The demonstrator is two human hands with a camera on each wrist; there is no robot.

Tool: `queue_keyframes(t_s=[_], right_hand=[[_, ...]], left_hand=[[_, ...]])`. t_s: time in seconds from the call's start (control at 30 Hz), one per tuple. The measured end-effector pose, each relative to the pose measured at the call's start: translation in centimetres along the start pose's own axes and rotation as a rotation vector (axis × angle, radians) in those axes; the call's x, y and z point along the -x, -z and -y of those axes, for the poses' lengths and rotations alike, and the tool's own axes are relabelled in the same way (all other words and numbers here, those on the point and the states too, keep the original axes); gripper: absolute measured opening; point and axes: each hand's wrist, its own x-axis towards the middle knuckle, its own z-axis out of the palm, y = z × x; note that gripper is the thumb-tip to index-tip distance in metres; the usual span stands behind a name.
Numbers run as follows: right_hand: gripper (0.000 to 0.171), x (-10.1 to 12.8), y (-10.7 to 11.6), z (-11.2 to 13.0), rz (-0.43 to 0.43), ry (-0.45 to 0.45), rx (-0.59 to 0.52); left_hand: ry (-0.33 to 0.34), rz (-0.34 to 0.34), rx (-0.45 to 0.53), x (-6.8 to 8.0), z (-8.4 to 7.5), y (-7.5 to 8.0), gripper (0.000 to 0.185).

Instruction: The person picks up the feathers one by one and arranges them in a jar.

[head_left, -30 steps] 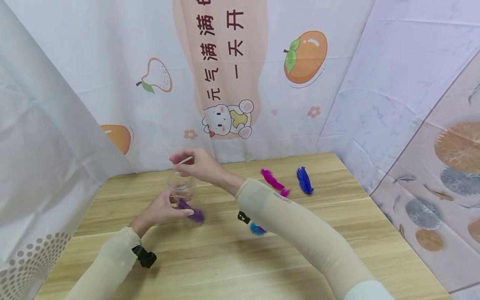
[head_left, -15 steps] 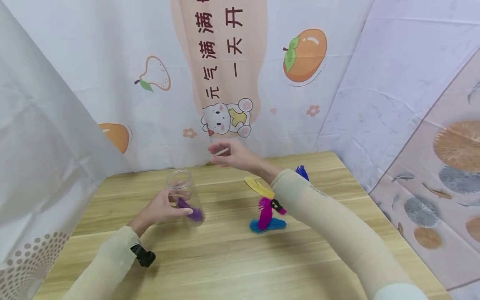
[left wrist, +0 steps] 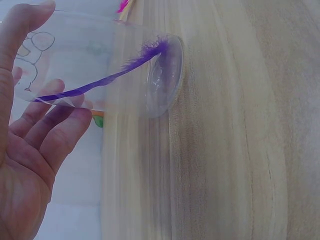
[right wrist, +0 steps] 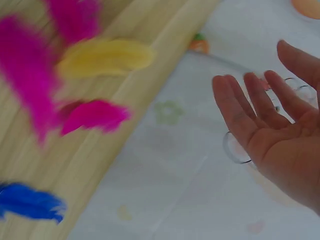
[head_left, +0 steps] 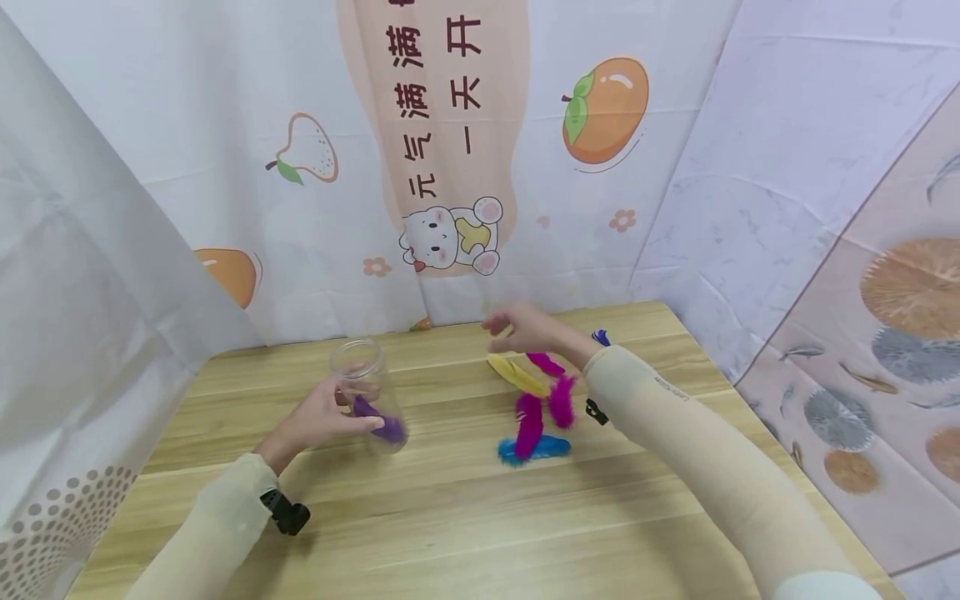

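Observation:
My left hand (head_left: 324, 417) holds a clear jar (head_left: 362, 385) upright on the wooden table (head_left: 465, 517); thumb and fingers wrap its wall. A purple feather (head_left: 381, 423) lies inside it, and the left wrist view shows this purple feather (left wrist: 107, 78) reaching the bottom of the jar (left wrist: 165, 75) beside my left hand (left wrist: 35, 145). My right hand (head_left: 517, 329) hovers just above a yellow feather (head_left: 517, 375), fingers relaxed. In the right wrist view the right hand (right wrist: 265, 120) is palm-up and empty, near the yellow feather (right wrist: 105, 57).
Loose feathers lie right of the jar: magenta feathers (head_left: 528, 421) (head_left: 561, 400), a light blue feather (head_left: 534, 450) and a dark blue feather (head_left: 600, 337) half hidden behind my right wrist. Printed cloth walls (head_left: 465, 167) close in the table at the back and both sides.
My right hand has swung from over the jar's mouth to the right, down toward the feather pile. The thin pale sliver seen at its fingers earlier no longer shows. Left hand and jar stayed put.

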Motion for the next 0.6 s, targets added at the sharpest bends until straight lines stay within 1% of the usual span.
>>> queue_keyframes(t_s=[0.07,0.13,0.2,0.27,0.33,0.43,0.53,0.6], right_hand=[[0.048,0.3,-0.2,-1.4,0.023,0.0,0.117],[0.048,0.6,-0.4,-2.8,0.051,-0.002,0.208],[0.048,1.0,-0.6,-4.1,0.072,-0.013,0.269],[0.045,1.4,-0.7,-5.4,0.078,-0.013,0.309],[0.042,2.0,-0.8,-6.4,0.083,-0.023,0.308],[0.04,2.9,-0.9,-7.8,0.083,-0.044,0.288],[0.043,3.9,-1.0,-8.7,0.09,-0.08,0.232],[0.042,4.5,-1.1,-9.4,0.105,-0.084,0.199]], left_hand=[[-0.008,-0.002,-0.004,-0.1,0.0,-0.1,0.072],[-0.008,-0.006,0.0,-0.1,0.1,-0.1,0.062],[-0.015,-0.007,-0.002,-0.1,0.1,-0.1,0.049],[-0.01,-0.007,0.009,-0.2,0.1,-0.2,0.044],[-0.012,-0.003,0.014,-0.2,0.1,-0.2,0.043],[-0.006,-0.003,0.015,-0.2,0.1,-0.1,0.048],[-0.003,-0.002,0.012,-0.2,0.1,-0.1,0.052],[-0.002,-0.001,0.014,-0.2,0.1,-0.1,0.052]])
